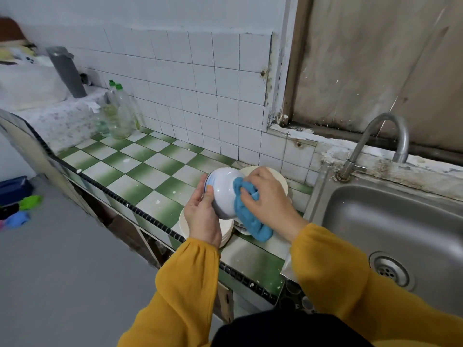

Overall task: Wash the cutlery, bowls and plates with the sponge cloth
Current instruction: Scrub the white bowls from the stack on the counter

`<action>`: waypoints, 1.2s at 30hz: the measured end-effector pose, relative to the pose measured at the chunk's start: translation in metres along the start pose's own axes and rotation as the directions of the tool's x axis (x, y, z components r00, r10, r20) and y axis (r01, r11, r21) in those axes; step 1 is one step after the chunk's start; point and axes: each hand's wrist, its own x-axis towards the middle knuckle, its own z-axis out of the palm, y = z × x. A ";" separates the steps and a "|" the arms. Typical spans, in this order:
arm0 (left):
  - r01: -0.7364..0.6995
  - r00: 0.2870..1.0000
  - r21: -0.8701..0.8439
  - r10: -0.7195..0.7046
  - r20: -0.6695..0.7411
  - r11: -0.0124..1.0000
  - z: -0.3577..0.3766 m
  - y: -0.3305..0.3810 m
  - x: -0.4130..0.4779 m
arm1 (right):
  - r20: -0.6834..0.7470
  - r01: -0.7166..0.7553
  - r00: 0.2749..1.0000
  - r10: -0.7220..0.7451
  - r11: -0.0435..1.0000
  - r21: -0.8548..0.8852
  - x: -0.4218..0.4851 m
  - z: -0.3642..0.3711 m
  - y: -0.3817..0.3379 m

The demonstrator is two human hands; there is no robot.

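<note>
My left hand grips a white bowl by its blue-banded rim, tipped on its side above the counter. My right hand holds a blue sponge cloth bunched against the bowl's outer base, and the cloth's tail hangs down. Below the bowl lies a stack of cream plates, partly hidden by my hands. Behind my right hand another cream dish shows its rim. A bit of metal cutlery peeks out under the cloth.
The green-and-white checked tile counter runs to the left. A steel sink with a curved tap lies to the right. Clear bottles with green caps and a grey tube stand at the counter's far left end.
</note>
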 end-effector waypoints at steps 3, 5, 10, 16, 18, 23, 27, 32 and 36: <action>-0.070 0.997 0.043 0.069 0.039 0.997 -0.003 0.015 0.007 | 0.180 0.060 0.983 -0.037 0.990 -0.124 0.004 -0.008 0.013; -0.103 0.989 0.071 0.095 0.111 0.992 0.002 0.018 0.004 | -0.014 -0.046 0.999 0.045 0.995 -0.094 0.011 -0.015 0.016; -0.204 0.975 0.076 0.195 0.110 0.976 0.009 0.017 -0.004 | -0.237 -0.054 0.969 0.066 0.997 0.058 0.013 -0.015 0.002; -0.204 0.966 0.084 0.187 0.181 0.975 0.024 0.013 -0.017 | -0.391 0.182 0.912 -0.127 0.977 0.107 -0.002 -0.019 -0.021; -0.194 0.948 0.088 0.164 0.271 0.977 0.033 0.010 -0.026 | -0.341 0.230 0.907 -0.249 0.968 -0.097 0.001 -0.014 -0.028; -0.306 0.863 0.101 0.231 0.450 0.947 0.047 0.019 -0.042 | -0.415 -0.153 0.745 0.523 0.739 0.657 0.025 -0.050 -0.030; -0.225 0.848 0.086 0.151 0.508 0.971 0.061 0.014 -0.051 | -0.391 -0.143 0.770 0.505 0.733 0.665 0.017 -0.065 -0.026; -0.074 0.872 0.050 0.041 0.489 0.996 0.077 0.008 -0.060 | -0.542 0.150 0.832 -0.120 0.989 0.012 -0.013 -0.064 -0.015; -0.085 0.862 0.094 0.026 0.506 0.992 0.100 0.002 -0.076 | -0.549 -0.068 0.745 0.380 0.861 0.504 0.000 -0.100 0.001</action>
